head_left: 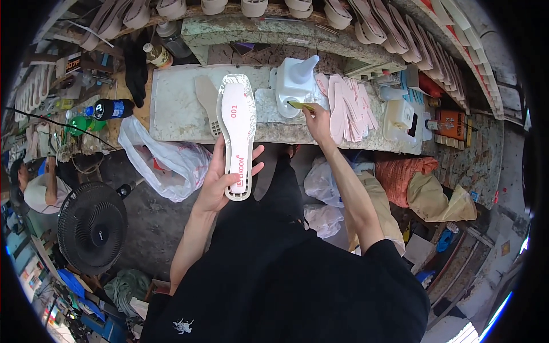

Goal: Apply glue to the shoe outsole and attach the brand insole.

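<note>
White shoe insole (237, 134) with pink facing held lengthwise over near edge of stone worktop (171, 108), left hand (220, 183) fingers clamped on its heel end, right hand (318, 121) fingers pinched together on yellowish brush (300, 105) at white glue pot (294, 84), stack of pink insoles (350, 107) just right, black fan (91, 227) near left

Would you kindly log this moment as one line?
left hand: holds white shoe insole | right hand: dips small brush at white glue container | grey workbench
</note>
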{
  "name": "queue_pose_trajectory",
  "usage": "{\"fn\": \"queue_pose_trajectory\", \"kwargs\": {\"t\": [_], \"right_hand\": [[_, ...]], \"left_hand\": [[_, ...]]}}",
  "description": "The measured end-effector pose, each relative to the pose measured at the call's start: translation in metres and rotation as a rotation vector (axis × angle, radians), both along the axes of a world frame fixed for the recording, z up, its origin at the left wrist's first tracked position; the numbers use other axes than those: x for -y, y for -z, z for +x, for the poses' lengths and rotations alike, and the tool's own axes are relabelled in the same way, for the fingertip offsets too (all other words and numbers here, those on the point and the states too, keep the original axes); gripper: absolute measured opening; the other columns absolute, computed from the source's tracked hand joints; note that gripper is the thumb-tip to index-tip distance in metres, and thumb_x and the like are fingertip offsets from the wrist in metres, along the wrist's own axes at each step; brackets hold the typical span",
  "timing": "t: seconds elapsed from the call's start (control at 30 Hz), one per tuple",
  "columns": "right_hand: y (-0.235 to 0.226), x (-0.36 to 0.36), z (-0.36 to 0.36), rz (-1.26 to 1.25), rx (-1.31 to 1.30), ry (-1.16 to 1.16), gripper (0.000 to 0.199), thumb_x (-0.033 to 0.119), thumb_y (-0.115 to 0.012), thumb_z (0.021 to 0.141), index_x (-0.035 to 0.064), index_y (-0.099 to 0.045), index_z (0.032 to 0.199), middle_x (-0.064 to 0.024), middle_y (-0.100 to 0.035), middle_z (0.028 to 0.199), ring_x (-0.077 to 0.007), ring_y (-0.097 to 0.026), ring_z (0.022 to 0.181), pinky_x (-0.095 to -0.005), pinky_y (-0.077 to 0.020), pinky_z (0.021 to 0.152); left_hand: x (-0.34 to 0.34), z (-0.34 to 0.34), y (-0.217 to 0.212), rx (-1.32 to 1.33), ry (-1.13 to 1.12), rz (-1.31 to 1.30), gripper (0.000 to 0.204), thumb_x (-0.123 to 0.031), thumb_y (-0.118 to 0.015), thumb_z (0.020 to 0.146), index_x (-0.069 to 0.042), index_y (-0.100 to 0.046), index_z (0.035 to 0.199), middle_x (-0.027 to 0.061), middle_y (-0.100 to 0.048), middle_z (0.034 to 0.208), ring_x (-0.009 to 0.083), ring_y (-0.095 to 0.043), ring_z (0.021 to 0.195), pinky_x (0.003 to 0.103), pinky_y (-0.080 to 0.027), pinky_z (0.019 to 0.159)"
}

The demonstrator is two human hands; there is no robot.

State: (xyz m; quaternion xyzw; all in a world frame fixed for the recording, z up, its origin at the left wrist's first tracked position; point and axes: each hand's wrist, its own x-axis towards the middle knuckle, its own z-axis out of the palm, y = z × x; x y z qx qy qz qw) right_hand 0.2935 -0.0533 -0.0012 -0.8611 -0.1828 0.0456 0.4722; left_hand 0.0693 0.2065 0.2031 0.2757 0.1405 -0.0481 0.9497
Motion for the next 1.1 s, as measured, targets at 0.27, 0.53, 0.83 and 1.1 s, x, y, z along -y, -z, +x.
{"fn": "queue_pose_trajectory", "kwargs": {"t": [0.27,0.53,0.83,1.1], "right_hand": [[0.021,-0.021,-0.012,-0.06,0.06,0.06,0.014,0.003,-0.071,0.096,-0.0042,-0.076,0.106,-0.018,-0.075,0.096,-0.0283,-0.076,0.086,-0.0359,-0.0593,0.075],[0.022,-0.015,-0.025,0.017,0.006,0.121,0.016,0.007,-0.076,0.091,0.0019,-0.079,0.106,-0.0162,-0.077,0.1,-0.0356,-0.071,0.088,-0.0407,-0.056,0.077],[0.037,-0.021,-0.037,0.029,-0.537,0.354,0.022,0.018,-0.071,0.1,-0.0022,-0.077,0.105,-0.0114,-0.077,0.093,-0.0188,-0.069,0.08,-0.0333,-0.0527,0.069],[-0.007,0.011,-0.029,1.136,-1.285,0.529,0.016,0.015,-0.066,0.1,0.002,-0.063,0.108,-0.0095,-0.069,0.093,-0.0172,-0.063,0.078,-0.0294,-0.0507,0.071]], "left_hand": [[0.006,-0.004,0.003,-0.064,-0.008,0.003,0.112,0.007,-0.063,0.083,-0.021,-0.001,0.172,0.0172,-0.026,0.172,0.0484,-0.032,0.156,0.066,-0.035,0.123],[0.01,-0.002,0.004,-0.075,0.01,-0.002,0.111,0.007,-0.062,0.083,-0.02,-0.001,0.172,0.0181,-0.026,0.172,0.0485,-0.032,0.156,0.066,-0.034,0.124],[0.001,-0.01,0.009,-0.109,0.011,0.006,0.112,0.009,-0.059,0.081,-0.021,-0.001,0.172,0.0185,-0.026,0.172,0.0465,-0.032,0.156,0.064,-0.038,0.122],[-0.002,0.004,0.026,-0.061,0.175,-0.001,0.112,0.01,-0.056,0.081,-0.02,0.0,0.172,0.0166,-0.026,0.173,0.045,-0.038,0.154,0.056,-0.048,0.117]]}}
